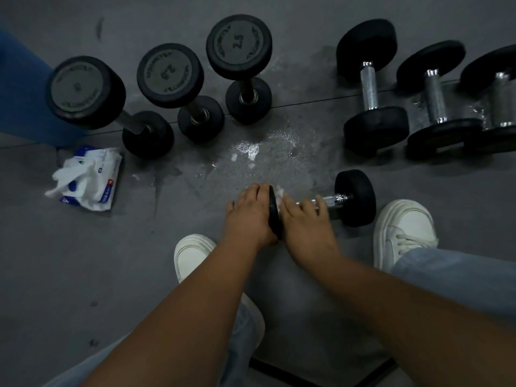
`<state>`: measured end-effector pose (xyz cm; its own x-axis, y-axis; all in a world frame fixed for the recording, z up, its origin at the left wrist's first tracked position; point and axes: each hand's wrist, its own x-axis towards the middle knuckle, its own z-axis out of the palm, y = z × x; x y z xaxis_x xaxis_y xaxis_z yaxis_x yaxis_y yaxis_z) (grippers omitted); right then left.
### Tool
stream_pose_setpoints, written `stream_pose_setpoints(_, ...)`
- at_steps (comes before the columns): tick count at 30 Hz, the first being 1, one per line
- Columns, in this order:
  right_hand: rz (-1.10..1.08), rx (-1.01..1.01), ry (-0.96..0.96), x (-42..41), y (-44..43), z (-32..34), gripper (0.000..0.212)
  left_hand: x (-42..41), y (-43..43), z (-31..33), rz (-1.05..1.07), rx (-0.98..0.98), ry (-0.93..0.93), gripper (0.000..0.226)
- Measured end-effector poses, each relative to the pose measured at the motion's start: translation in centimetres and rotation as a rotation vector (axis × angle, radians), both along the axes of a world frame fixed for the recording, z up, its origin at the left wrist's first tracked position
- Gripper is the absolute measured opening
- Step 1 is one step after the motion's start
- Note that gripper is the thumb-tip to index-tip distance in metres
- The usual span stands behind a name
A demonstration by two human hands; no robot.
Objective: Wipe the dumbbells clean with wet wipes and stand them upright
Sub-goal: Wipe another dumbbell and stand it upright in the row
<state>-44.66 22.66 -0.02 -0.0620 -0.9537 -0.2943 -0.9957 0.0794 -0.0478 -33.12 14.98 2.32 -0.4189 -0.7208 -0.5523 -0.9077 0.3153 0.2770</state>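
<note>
Lying on the floor [167, 261], the dumbbell [356, 198] was gripped by the left hand [251, 210], fingers curled over one head. The right hand [304, 219], fingers nearly straight, pressed a wet wipe [280, 191] beside that head.

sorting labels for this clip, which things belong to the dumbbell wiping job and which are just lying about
Job: small dumbbell, wet wipe, left hand, right hand, wet wipes pack, three upright dumbbells, three lying dumbbells.
Lying about: blue object, wet patch.
</note>
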Motion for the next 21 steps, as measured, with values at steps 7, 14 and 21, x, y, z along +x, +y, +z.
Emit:
stream_pose_setpoints(7, -0.007, 0.14, -0.056, -0.2, 1.3, 0.9, 0.065, 0.0, 0.0, 0.1, -0.005, -0.01, 0.005, 0.115)
stream_pose_setpoints(14, -0.055, 0.15, -0.095, 0.1, -0.6, 1.6, 0.06, 0.1, 0.0, 0.5, -0.022, 0.008, -0.011, 0.115)
stream_pose_setpoints(21, -0.06, 0.206, -0.093, -0.1, -2.5, 1.6, 0.065, -0.2, -0.6, 0.6, -0.033, 0.039, -0.052, 0.12)
